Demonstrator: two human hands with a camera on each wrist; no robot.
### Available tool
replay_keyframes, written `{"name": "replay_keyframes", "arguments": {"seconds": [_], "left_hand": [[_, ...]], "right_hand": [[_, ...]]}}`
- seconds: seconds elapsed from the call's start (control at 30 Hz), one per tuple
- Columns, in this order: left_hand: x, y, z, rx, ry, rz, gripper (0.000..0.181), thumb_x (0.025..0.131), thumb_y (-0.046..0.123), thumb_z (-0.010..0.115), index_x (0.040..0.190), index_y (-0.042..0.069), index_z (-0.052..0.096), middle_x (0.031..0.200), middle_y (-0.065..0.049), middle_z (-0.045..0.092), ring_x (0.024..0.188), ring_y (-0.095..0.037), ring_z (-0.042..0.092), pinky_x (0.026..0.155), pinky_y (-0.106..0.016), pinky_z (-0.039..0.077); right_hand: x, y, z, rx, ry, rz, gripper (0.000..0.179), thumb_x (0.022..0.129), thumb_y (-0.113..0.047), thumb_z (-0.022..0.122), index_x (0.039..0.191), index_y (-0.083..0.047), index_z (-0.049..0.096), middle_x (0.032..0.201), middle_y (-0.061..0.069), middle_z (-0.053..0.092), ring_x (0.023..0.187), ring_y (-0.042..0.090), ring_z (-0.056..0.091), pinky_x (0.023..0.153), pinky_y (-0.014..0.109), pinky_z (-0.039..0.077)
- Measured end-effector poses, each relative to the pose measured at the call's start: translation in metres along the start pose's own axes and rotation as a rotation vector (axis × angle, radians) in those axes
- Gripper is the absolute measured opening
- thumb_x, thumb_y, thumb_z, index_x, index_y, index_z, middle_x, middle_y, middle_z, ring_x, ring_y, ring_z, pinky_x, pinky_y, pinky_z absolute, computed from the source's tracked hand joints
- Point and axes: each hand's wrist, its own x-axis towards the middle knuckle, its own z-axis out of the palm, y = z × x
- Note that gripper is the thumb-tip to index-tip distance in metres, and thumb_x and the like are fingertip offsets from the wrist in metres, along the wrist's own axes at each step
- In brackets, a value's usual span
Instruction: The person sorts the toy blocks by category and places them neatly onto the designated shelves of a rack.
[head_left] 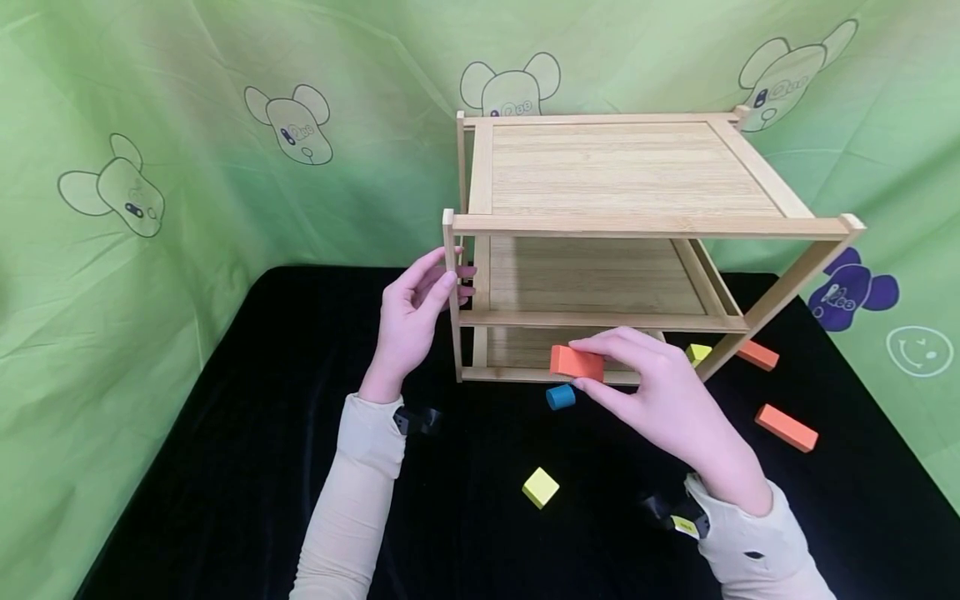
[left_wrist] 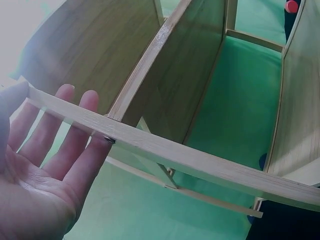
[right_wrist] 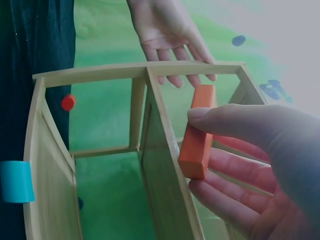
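A three-tier wooden shelf stands on the black cloth. My left hand holds its front left post, thumb on the near side and the other fingers reaching behind; the left wrist view shows these fingers nearly straight past the post. An orange rectangular block is pinched between the thumb and fingers of my right hand, in front of the lowest tier. In the right wrist view the block overlaps the middle tier's edge. Just below it in the head view lies a blue cylinder.
Nearer to me sits a yellow cube. Right of the shelf lie two orange blocks, and a yellow block shows beside the front right post. A red round piece appears through the frame. Green printed fabric hangs around the table.
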Motion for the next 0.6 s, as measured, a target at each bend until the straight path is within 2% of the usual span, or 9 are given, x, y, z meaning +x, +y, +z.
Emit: {"name": "replay_keyframes", "arguments": {"seconds": [0.27,0.33,0.5,0.6], "left_hand": [[-0.0004,0.0010,0.0011,0.004,-0.003,0.011,0.035,0.106,0.004,0.054,0.140,-0.003,0.057,0.118,-0.020,0.070,0.094,-0.040,0.071,0.088,-0.047,0.060],[-0.0002,0.0010,0.0017,0.000,0.002,0.022,0.035,0.106,0.005,0.054,0.140,-0.003,0.057,0.116,-0.021,0.070,0.093,-0.040,0.071,0.088,-0.051,0.059],[0.0003,-0.0001,0.0042,-0.015,0.030,0.042,0.036,0.106,0.003,0.055,0.141,-0.003,0.057,0.112,-0.024,0.071,0.091,-0.042,0.071,0.088,-0.057,0.057],[0.0003,-0.0002,0.0055,-0.007,0.048,0.051,0.037,0.106,0.003,0.055,0.142,-0.003,0.057,0.112,-0.024,0.071,0.090,-0.046,0.070,0.088,-0.053,0.058]], "right_hand": [[-0.0008,0.0001,-0.0073,0.003,0.077,-0.026,0.048,0.074,-0.002,0.088,0.118,-0.014,0.075,0.108,-0.007,0.071,0.094,0.009,0.064,0.086,0.013,0.046],[-0.0004,-0.0001,-0.0080,0.004,0.099,-0.047,0.049,0.073,-0.001,0.088,0.118,-0.014,0.075,0.107,-0.006,0.072,0.093,0.010,0.065,0.086,0.012,0.046],[-0.0006,0.0006,-0.0100,0.000,0.085,-0.032,0.045,0.076,-0.003,0.087,0.118,-0.013,0.075,0.108,-0.006,0.071,0.094,0.010,0.064,0.087,0.013,0.046],[-0.0007,0.0011,-0.0099,0.008,0.085,-0.028,0.046,0.075,-0.002,0.088,0.118,-0.013,0.075,0.107,-0.006,0.071,0.093,0.010,0.064,0.087,0.012,0.046]]}}
